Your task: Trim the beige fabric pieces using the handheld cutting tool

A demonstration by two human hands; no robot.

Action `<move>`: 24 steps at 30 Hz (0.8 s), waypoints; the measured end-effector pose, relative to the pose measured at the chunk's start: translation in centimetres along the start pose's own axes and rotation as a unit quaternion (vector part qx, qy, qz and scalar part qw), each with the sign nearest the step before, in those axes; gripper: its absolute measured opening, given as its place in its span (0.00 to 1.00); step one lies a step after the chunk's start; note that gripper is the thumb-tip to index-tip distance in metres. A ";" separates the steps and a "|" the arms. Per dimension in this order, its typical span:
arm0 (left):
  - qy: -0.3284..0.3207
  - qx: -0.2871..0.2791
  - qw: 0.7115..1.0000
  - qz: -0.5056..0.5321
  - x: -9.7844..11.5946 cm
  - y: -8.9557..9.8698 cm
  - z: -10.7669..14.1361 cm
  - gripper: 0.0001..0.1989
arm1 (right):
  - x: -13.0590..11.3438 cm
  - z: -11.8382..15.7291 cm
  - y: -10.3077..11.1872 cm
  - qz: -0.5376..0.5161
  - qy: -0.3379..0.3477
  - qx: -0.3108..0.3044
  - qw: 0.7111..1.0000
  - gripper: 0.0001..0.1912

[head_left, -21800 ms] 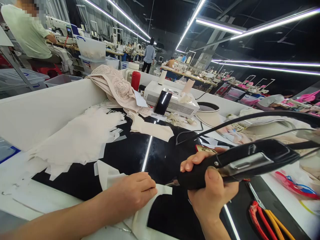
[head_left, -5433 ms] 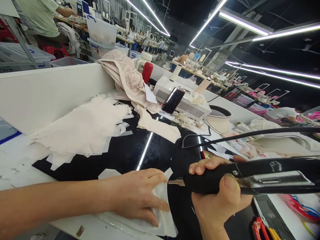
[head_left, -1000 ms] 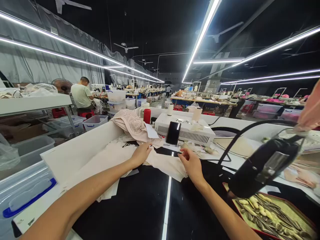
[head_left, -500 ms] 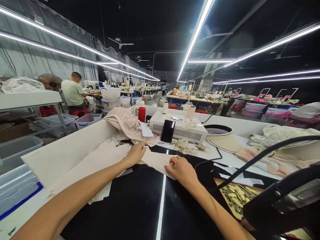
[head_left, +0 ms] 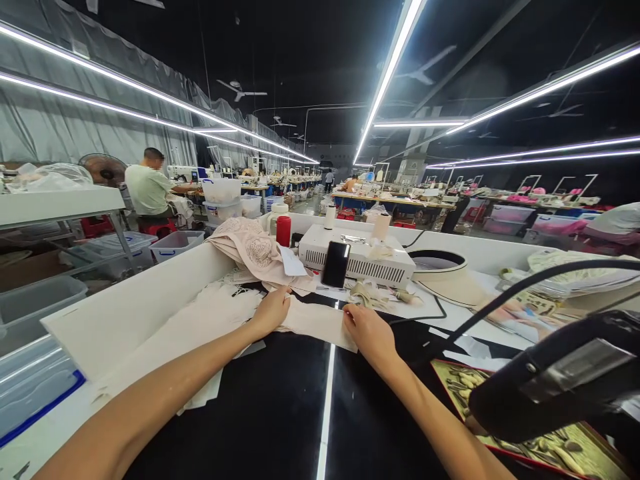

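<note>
A flat cream fabric piece stretches between my hands above the glossy black work surface. My left hand is closed on its left end, fingers pinched. At the right end, my right hand pinches the edge between thumb and fingers. Left of my left hand lies a heap of pale fabric pieces, partly under my forearm. Behind it rests a pile of beige lace-patterned garments with a white paper slip on it.
A phone leans against a white vented box holding thread spools. Nearby stand a red bottle and a cream visor-like ring. At right, a black device overhangs a tray of seeds and peanuts. A seated co-worker is at left.
My right hand has closed on the fabric's right end and the piece lies straighter. The black device at right has shifted left in view, over the tray. My left hand stays nearly in place.
</note>
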State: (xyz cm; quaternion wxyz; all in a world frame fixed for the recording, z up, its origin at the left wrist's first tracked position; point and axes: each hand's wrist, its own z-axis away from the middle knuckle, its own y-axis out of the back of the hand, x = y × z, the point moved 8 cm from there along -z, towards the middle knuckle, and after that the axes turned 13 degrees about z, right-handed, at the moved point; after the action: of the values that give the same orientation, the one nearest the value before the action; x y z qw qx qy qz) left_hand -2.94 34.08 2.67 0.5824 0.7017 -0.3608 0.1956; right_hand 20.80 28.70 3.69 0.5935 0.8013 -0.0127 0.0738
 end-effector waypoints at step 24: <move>-0.132 -0.070 0.987 -0.055 1.0 -0.3 3.1 0.21 | -4.6 3.4 0.2 0.073 0.118 0.026 0.990 0.13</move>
State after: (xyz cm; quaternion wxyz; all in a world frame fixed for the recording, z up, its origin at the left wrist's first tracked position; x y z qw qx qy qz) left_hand -2.46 30.84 2.41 0.5875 0.6976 -0.4079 0.0432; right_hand 16.61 25.09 2.32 0.5629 0.7990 0.0006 0.2114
